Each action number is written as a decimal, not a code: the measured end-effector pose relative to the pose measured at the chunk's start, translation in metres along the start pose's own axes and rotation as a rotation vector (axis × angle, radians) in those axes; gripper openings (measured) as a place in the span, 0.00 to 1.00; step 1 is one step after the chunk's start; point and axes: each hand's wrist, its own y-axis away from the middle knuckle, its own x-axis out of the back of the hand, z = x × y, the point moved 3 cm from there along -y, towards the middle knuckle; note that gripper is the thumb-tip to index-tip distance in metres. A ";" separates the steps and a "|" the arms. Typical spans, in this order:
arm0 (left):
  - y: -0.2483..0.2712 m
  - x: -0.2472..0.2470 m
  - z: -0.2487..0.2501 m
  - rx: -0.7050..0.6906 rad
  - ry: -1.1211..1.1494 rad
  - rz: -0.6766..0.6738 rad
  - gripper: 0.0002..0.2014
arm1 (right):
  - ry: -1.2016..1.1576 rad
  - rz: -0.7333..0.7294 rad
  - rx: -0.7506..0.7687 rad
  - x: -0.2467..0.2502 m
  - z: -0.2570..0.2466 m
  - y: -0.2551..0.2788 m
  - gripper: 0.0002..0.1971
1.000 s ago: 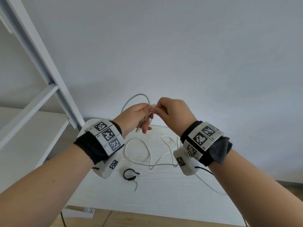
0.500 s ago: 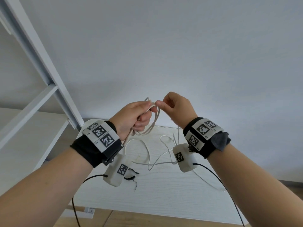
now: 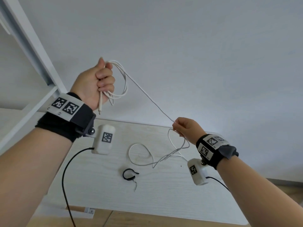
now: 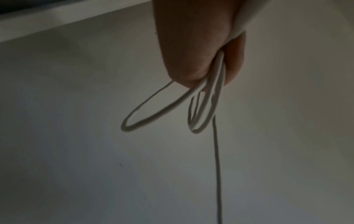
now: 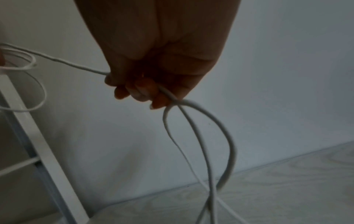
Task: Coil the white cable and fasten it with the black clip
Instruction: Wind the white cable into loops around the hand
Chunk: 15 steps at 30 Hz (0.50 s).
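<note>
My left hand [image 3: 98, 82] is raised high at the left and grips several loops of the white cable [image 3: 122, 82], whose plug end hangs below the fist. In the left wrist view the loops [image 4: 203, 109] stick out from between thumb and fingers. From there one strand runs taut down to my right hand [image 3: 183, 128], which pinches it above the table. In the right wrist view the cable [image 5: 210, 136] hangs in loose loops below the curled fingers. The slack lies in curls on the table [image 3: 164, 202]. The black clip [image 3: 129, 174], an open ring, lies on the table between my arms.
A white shelf frame [image 3: 31, 46] slants up at the left, close to my left hand. A plain white wall stands behind the table. The table's front edge [image 3: 147, 217] runs below my wrists, with wooden floor beyond it.
My hands, close together before, have drawn apart: the left rose up and left with the loops, the right dropped down and right, and the cable between them is pulled taut.
</note>
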 end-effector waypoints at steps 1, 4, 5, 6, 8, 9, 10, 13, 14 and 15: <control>-0.001 0.003 0.004 -0.026 0.050 0.006 0.17 | 0.084 0.003 0.002 0.004 0.004 -0.001 0.13; -0.001 0.014 0.026 -0.103 0.280 0.016 0.19 | 0.322 -0.017 -0.074 0.017 0.024 0.002 0.11; 0.000 0.017 0.033 -0.123 0.262 0.036 0.19 | 0.341 -0.009 -0.107 0.022 0.033 0.005 0.12; 0.002 0.020 0.037 -0.138 0.179 0.072 0.18 | 0.330 0.011 -0.141 0.026 0.039 0.007 0.12; 0.004 0.019 0.035 -0.145 -0.022 0.133 0.16 | 0.249 0.067 -0.178 0.029 0.044 0.008 0.13; 0.005 0.016 0.031 -0.144 -0.081 0.145 0.16 | 0.198 0.094 -0.180 0.029 0.043 0.007 0.12; 0.004 0.013 0.024 -0.143 -0.113 0.156 0.16 | 0.157 0.120 -0.176 0.027 0.039 0.006 0.10; 0.001 0.009 0.003 -0.129 -0.175 0.231 0.17 | 0.029 0.182 -0.128 0.017 0.016 0.005 0.09; 0.001 0.008 -0.005 -0.114 -0.196 0.239 0.17 | -0.021 0.202 -0.090 0.014 0.008 0.005 0.09; 0.000 0.007 -0.013 -0.098 -0.219 0.237 0.17 | -0.054 0.228 -0.036 0.012 0.000 0.006 0.08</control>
